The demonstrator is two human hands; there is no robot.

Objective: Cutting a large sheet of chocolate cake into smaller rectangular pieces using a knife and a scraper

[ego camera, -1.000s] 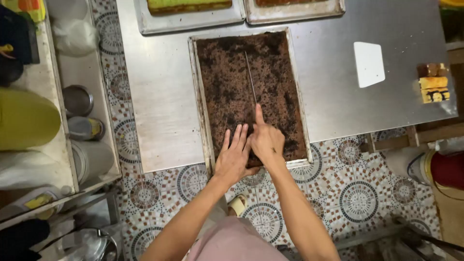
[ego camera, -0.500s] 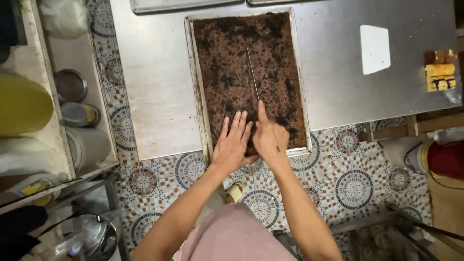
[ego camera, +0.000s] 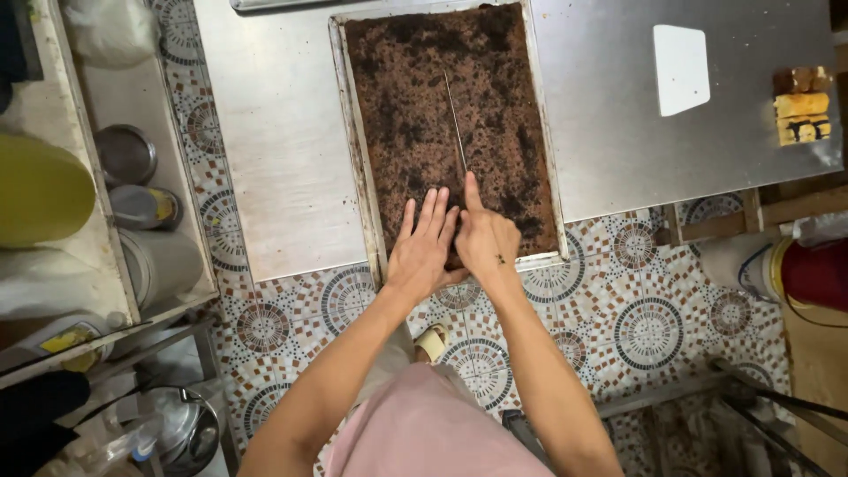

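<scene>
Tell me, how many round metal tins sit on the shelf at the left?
2 show: an open round metal tin farther back and a lidded round metal tin just nearer, beside the pale cylindrical container. Others may be hidden.

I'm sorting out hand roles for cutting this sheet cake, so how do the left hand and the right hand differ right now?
The left hand lies flat on the brown sheet cake with fingers spread, holding nothing. The right hand is closed around the handle of a long knife, index finger stretched along the blade's back. The left hand sits beside the blade; the right hand sits in line with it. Both rest at the cake's near edge, touching each other.
</scene>
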